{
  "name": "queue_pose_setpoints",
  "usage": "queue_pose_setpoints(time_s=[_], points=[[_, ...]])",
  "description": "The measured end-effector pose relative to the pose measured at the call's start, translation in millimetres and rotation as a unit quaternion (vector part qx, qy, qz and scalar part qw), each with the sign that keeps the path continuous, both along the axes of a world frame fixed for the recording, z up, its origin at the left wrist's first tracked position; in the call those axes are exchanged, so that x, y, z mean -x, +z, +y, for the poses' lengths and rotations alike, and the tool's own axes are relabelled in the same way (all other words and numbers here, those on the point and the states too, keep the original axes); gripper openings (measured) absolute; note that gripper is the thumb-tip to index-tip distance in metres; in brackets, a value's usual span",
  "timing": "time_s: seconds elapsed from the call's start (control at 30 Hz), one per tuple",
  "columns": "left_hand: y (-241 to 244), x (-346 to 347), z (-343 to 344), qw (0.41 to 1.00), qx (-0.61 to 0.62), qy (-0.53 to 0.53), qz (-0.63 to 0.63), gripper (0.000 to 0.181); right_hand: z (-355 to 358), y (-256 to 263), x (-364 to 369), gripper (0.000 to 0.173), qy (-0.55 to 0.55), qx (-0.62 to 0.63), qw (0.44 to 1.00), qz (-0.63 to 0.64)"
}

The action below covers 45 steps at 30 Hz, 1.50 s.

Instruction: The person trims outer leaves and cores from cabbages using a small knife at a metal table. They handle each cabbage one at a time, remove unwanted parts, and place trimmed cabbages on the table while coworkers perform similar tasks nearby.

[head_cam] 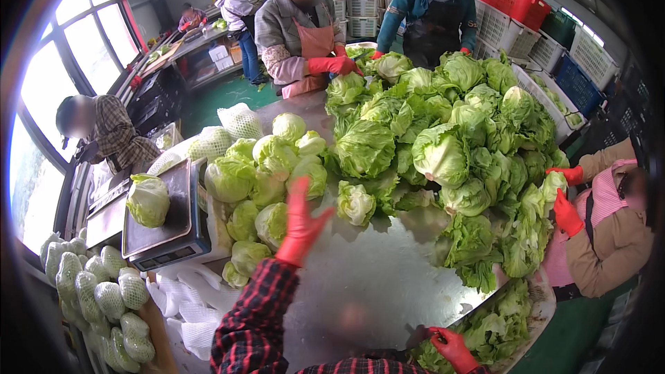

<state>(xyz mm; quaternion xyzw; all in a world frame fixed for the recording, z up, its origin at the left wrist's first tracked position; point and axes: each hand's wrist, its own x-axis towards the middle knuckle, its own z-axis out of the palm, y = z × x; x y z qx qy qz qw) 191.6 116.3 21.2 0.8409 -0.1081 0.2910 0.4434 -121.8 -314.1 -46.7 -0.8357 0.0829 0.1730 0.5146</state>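
Observation:
My left hand [303, 221], in a red rubber glove, reaches over the steel table [358, 265] with thumb and fingers apart. Nothing is in it. Beyond its fingertips lies a pile of trimmed iceberg lettuce heads [275, 156]; whether the fingers touch one is unclear. One small trimmed lettuce head [356, 202] sits on the steel to the right of this hand. Low in the view, my right hand [454, 348], also red-gloved, is shut on a dark tool [416, 335], whose exact kind is blurred. Below that hand, a crate [543, 301] holds loose lettuce leaves [493, 327].
Untrimmed lettuces [415, 114] are heaped across the far side. On the left stand a weighing scale [161, 208] bearing a lettuce head [148, 200], white foam net sleeves [195, 306] and netted lettuces [104, 291]. Co-workers stand around the table; a red-gloved hand [568, 213] holds lettuce at right.

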Motion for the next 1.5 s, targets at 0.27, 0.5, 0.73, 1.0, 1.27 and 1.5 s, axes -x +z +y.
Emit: queue_pose_setpoints(time_s=[0.27,0.5,0.73,1.0,1.27,1.5], points=[[-36.2,-50.5,-96.5,0.926,-0.283,-0.004,0.251,0.083,3.9,-29.5,8.2,0.042,0.095,0.01,0.995,0.012],[-44.2,-18.3,-19.3,0.898,-0.404,-0.006,0.173,0.066,15.8,-12.1,3.6,0.033,0.003,-0.037,0.999,-0.024],[-14.9,26.2,-7.5,0.781,-0.559,-0.005,0.278,0.075,-38.7,14.3,-77.1,0.027,-0.127,-0.017,0.987,-0.096],[-34.3,33.5,-126.3,0.919,-0.217,-0.266,0.193,0.064,-152.8,38.2,-265.9,0.053,-0.23,-0.016,0.973,-0.008],[-24.9,74.5,-174.6,0.891,0.021,-0.275,0.361,0.077,5.8,36.2,-196.3,0.063,-0.007,-0.069,0.986,-0.152],[-33.6,144.4,-142.5,0.86,-0.09,-0.319,0.387,0.093,46.4,49.6,-108.9,0.053,-0.141,-0.345,0.928,-0.005]])
